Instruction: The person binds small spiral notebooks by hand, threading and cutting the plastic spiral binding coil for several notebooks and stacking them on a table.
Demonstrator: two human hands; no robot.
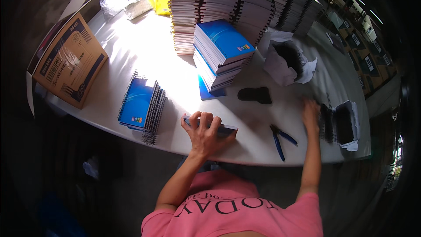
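Observation:
My left hand [204,131] grips a small notebook block [229,129] on the table near its front edge, fingers curled over the top. To the right, my right hand [310,112] reaches beside a row of dark wire binding coils [326,123]; its fingers are too dim and small to read. Those coils lie against an opened white paper wrapping [350,144] with a dark inside. Between the hands rests a pair of blue-handled pliers [278,145], jaws pointing away. A stack of spiral-bound blue notebooks [133,103] sits to the left.
Blue-covered notebooks [226,39] are piled beyond my hands, before tall yellow, red and green stacks [221,2]. A dark flat piece [254,95] lies nearby. Another torn paper wrapping [280,72] stands right. A carton [72,61] occupies the left edge of the table [175,77].

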